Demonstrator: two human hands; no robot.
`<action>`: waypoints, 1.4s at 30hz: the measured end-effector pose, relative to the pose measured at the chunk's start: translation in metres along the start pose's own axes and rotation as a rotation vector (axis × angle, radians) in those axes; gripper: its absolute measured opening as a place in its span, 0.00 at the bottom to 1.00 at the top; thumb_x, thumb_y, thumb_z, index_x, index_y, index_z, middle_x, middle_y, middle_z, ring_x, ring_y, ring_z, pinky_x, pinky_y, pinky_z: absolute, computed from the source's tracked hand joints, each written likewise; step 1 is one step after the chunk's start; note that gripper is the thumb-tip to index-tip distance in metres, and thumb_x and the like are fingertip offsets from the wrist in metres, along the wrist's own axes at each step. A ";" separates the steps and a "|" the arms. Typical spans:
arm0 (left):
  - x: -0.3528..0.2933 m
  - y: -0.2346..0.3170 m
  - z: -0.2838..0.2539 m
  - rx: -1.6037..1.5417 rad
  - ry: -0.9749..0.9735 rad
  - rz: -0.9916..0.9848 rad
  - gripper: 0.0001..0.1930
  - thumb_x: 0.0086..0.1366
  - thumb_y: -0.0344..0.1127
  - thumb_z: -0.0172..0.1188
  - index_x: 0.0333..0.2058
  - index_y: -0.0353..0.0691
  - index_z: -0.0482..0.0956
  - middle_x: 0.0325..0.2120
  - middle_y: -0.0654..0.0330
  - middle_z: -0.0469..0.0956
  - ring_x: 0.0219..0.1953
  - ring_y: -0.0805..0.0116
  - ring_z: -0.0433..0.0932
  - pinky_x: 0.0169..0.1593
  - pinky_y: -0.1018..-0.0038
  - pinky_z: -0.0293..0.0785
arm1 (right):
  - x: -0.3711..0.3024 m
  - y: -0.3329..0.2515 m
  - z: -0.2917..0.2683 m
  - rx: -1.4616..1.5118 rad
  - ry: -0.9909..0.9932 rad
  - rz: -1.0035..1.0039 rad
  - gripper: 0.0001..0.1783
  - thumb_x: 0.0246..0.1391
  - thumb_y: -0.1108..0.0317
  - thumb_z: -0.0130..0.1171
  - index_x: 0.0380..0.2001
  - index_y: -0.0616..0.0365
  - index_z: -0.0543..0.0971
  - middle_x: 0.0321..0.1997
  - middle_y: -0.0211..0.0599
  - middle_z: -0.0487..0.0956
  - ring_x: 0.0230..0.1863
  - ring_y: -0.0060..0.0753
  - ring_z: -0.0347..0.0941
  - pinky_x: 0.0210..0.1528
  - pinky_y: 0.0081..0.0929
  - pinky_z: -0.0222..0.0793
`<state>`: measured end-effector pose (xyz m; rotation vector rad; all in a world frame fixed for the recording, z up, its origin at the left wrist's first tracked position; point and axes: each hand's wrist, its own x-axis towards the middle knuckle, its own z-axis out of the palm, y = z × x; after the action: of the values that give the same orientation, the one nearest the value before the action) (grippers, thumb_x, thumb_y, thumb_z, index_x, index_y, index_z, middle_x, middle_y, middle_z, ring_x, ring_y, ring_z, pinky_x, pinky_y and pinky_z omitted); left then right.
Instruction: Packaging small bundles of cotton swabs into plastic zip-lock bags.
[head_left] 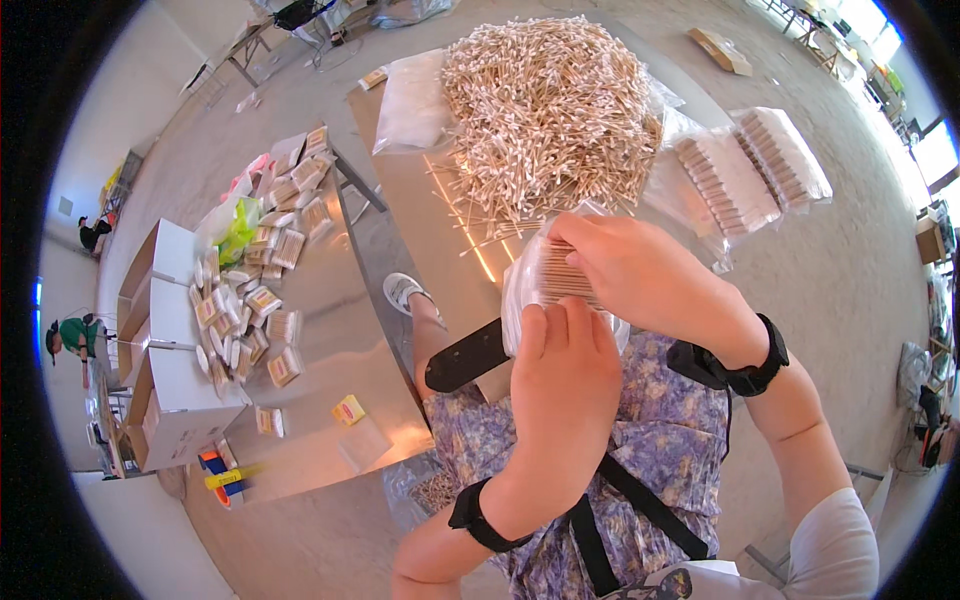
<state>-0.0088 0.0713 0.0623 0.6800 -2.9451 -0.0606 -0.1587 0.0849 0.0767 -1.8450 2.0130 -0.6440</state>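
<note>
Many packs (289, 247) on the left surface (350, 300) look done; the big heap of loose swabs (550, 120) suggests plenty remains. Your bundle of swabs (563, 275) sits in a plastic bag (513, 300) above your lap. Your left hand (567, 380) points forward, your right hand (650, 270) angles inward, both with fingers clamped on the bag.

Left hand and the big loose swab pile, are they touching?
Apart. The head view shows the left hand short of the loose swab pile, with the bagged sticks between them.
</note>
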 end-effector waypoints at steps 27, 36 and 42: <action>0.036 -0.002 0.023 -0.075 0.372 -0.054 0.17 0.52 0.30 0.56 0.41 0.27 0.77 0.46 0.47 0.75 0.49 0.56 0.73 0.41 0.70 0.74 | -0.021 0.011 0.016 0.215 0.657 0.077 0.01 0.55 0.75 0.54 0.30 0.61 0.74 0.27 0.41 0.75 0.26 0.42 0.72 0.29 0.33 0.66; 0.037 0.007 0.013 -0.087 0.303 -0.026 0.17 0.51 0.28 0.55 0.41 0.27 0.76 0.41 0.48 0.76 0.48 0.56 0.74 0.46 0.69 0.72 | -0.014 0.013 -0.001 0.145 0.551 0.109 0.05 0.52 0.72 0.57 0.33 0.61 0.76 0.31 0.41 0.76 0.30 0.46 0.74 0.34 0.36 0.70; 0.038 0.014 0.021 -0.137 0.339 0.028 0.19 0.53 0.28 0.54 0.44 0.24 0.75 0.49 0.42 0.72 0.59 0.49 0.67 0.58 0.63 0.68 | 0.006 0.033 0.001 0.147 0.435 0.072 0.05 0.51 0.70 0.56 0.29 0.58 0.77 0.31 0.42 0.78 0.32 0.50 0.75 0.35 0.40 0.71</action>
<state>-0.0507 0.0674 0.0464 0.5660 -2.5973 -0.1295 -0.1866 0.0812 0.0590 -1.6431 2.2051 -1.2233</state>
